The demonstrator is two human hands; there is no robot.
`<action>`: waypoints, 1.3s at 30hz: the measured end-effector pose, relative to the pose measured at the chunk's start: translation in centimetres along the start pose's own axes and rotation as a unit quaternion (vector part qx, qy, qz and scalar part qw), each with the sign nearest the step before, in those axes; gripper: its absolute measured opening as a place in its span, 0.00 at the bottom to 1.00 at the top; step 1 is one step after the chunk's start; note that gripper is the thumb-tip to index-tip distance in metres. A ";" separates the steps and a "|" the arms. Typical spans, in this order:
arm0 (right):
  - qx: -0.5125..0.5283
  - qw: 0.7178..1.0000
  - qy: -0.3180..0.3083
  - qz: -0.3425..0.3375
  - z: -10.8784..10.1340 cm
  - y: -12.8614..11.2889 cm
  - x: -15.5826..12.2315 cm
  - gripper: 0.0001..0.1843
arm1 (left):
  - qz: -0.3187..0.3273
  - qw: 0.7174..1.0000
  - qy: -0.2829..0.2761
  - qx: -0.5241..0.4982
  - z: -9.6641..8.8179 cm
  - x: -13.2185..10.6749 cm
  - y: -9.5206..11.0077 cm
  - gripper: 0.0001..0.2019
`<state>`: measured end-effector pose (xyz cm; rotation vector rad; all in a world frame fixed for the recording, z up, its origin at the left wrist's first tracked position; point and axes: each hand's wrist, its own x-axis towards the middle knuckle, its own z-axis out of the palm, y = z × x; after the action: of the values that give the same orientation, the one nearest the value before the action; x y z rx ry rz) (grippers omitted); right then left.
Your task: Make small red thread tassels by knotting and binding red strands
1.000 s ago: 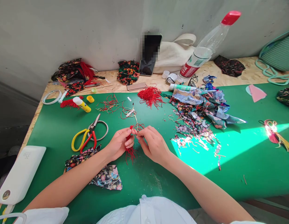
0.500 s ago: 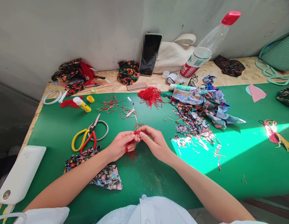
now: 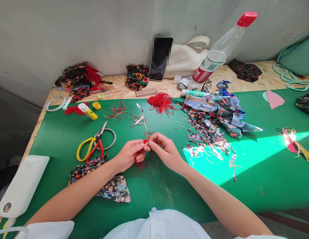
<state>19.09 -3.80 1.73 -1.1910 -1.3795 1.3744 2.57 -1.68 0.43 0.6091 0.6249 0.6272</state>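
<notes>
Between thumb and fingers, my left hand [image 3: 131,154] pinches a red tassel [image 3: 139,165] near its top. The loose red strands hang below my fingers toward the green mat [image 3: 166,189]. My right hand [image 3: 165,149] is closed at the tassel's head, its thumb and forefinger pinched on red thread [image 3: 150,134]; the exact spot is partly hidden. A pale cord [image 3: 145,127] runs from the head away from me across the mat. Left of my hands lie scissors [image 3: 99,141] with one yellow and one red handle, on a roll of tape [image 3: 113,136].
Floral cloth [image 3: 117,191] lies under my left forearm. A red thread pile [image 3: 160,103], a glue stick [image 3: 88,112] and cloth scraps [image 3: 206,132] lie beyond. A phone [image 3: 158,71] and a tilted-looking bottle [image 3: 211,63] stand at the back. A power bank [image 3: 25,186] is at left.
My right thumb and fingertips have shifted very slightly at the tassel's head. My left hand and the tassel stay in place.
</notes>
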 end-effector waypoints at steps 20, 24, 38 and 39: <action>-0.119 0.989 0.043 -0.072 0.1 -0.4 -0.1 0.08 | -0.033 0.999 0.009 0.019 0.3 0.1 0.0 0.10; -0.127 0.989 0.041 -0.067 0.2 -0.4 -0.1 0.09 | -0.027 0.999 0.002 0.019 0.2 0.1 0.1 0.10; -0.194 0.973 0.055 -0.112 0.1 0.2 -0.2 0.07 | -0.021 0.999 0.006 0.038 -0.1 0.2 -0.2 0.11; -0.215 0.967 0.063 -0.124 0.0 0.3 -0.2 0.06 | -0.022 0.999 0.010 0.039 0.0 0.1 -0.2 0.11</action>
<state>19.12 -4.01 1.42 -1.3006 -1.7221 0.8330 2.68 -1.69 0.23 0.6607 0.6813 0.5705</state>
